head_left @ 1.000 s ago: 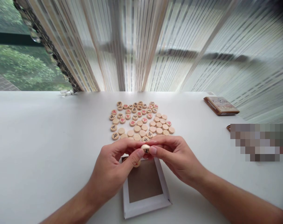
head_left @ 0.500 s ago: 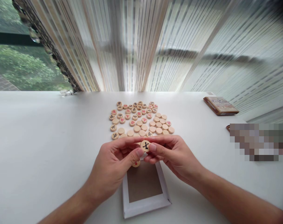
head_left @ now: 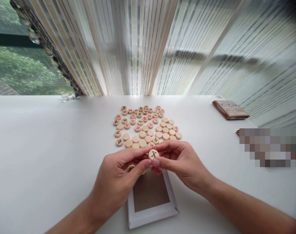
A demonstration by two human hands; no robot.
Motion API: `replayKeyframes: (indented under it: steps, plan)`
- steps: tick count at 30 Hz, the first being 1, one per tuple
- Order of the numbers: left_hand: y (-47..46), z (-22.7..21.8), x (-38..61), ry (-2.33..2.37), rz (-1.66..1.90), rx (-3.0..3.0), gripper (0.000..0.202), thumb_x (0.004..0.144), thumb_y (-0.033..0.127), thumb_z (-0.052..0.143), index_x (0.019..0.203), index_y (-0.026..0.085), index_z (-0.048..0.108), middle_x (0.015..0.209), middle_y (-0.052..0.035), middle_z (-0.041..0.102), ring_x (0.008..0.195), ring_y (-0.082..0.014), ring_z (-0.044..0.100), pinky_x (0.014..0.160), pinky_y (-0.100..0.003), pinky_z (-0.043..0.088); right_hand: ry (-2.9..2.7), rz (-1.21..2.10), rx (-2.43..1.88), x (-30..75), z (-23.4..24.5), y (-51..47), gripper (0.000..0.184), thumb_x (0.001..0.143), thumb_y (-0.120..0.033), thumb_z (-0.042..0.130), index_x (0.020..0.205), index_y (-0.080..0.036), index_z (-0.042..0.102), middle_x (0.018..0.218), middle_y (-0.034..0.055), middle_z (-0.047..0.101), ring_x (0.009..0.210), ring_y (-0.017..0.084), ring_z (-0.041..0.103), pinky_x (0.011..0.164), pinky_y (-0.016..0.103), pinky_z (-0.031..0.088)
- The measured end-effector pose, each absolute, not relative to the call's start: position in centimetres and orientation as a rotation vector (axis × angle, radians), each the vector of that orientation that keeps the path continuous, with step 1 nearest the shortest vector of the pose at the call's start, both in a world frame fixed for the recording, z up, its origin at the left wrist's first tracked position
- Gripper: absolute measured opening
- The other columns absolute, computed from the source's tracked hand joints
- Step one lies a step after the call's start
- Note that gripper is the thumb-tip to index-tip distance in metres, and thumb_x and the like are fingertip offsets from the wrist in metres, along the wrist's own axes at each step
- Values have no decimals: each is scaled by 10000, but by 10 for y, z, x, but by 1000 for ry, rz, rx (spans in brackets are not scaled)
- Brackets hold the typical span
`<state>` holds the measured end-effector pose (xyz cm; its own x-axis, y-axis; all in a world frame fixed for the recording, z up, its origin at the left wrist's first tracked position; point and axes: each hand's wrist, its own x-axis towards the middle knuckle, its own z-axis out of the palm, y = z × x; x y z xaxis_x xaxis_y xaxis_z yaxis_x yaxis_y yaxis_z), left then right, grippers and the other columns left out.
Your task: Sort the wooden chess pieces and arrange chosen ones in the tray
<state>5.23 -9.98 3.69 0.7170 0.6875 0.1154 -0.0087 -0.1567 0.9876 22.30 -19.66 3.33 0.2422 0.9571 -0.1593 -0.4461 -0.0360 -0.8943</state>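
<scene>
Between the fingertips of my left hand (head_left: 123,172) and my right hand (head_left: 177,159) is a round wooden Chinese chess piece (head_left: 153,154), its black character facing up toward me. Both hands are closed on it, thumbs at its near edge. Below them lies an open shallow white box (head_left: 154,213) with a brown inside, its far part hidden by my hands. Another piece with black marks (head_left: 131,168) shows behind my left thumb. Just beyond my fingers, many more pieces (head_left: 142,143) are spread on the white table, some blank side up, others showing red or black characters.
On the right of the white table (head_left: 52,146) lies a thin brown printed box (head_left: 230,110). Nearer, a second item is blurred out by pixelation. A striped string curtain (head_left: 138,48) hangs behind the table's far edge, with a window at the left.
The held piece has turned a little and moved slightly down and right in my fingers. A black-marked piece now shows behind my left thumb, where a red-marked one showed nearby before.
</scene>
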Motion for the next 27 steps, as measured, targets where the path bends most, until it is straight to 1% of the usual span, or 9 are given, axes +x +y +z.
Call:
replayKeyframes:
  steps: [4,7,10,14,16,18,22,27]
  plan:
    - [-99,35,52,485,765,1909,343,911,132,769,1202,306,818,967,5,834,824,-134,753,816,-206,614,-635,1270,-1089,223,34,-196,389,565,-245,1038,864,-162,804,648,17,770,560,142,716,543,224,614]
    - [-100,36,52,383,812,2004,428,914,52,732,1237,325,796,950,24,821,822,-110,741,796,-176,588,-626,1282,-1088,223,33,-195,383,564,-254,1040,822,-162,773,640,12,760,544,132,696,526,217,593]
    - [-101,38,53,315,848,2034,449,904,4,712,1226,306,796,941,14,813,817,-112,743,769,-177,581,-619,1312,-1078,222,33,-195,371,569,-282,1038,765,-154,750,634,17,756,545,128,688,514,210,580]
    - [-101,39,53,315,860,2017,390,879,31,755,1192,258,807,910,-6,812,793,-131,743,745,-197,584,-651,1332,-1070,221,35,-197,342,617,-334,1016,763,-144,772,665,41,780,540,128,688,513,215,585]
    - [-100,39,52,337,851,1983,350,873,57,778,1160,252,817,898,-3,813,786,-133,741,750,-200,586,-669,1335,-1074,221,36,-197,330,645,-358,1002,771,-142,787,665,43,782,538,130,695,521,219,597]
    - [-100,37,51,375,815,1928,315,886,89,783,1140,269,821,897,8,816,785,-130,742,758,-201,587,-688,1328,-1083,221,36,-198,323,666,-371,991,783,-139,800,661,40,779,540,128,699,534,215,604]
    - [-101,35,49,450,728,1825,304,923,155,774,1179,314,809,949,15,820,813,-137,759,785,-221,597,-739,1308,-1067,223,37,-199,306,709,-376,970,835,-138,824,692,44,786,573,124,713,564,204,611]
    - [-100,32,49,481,732,1844,305,925,165,774,1188,315,813,976,3,816,833,-143,750,777,-226,593,-799,1283,-1028,223,38,-199,245,806,-348,912,949,-159,850,745,49,804,627,117,734,627,199,630]
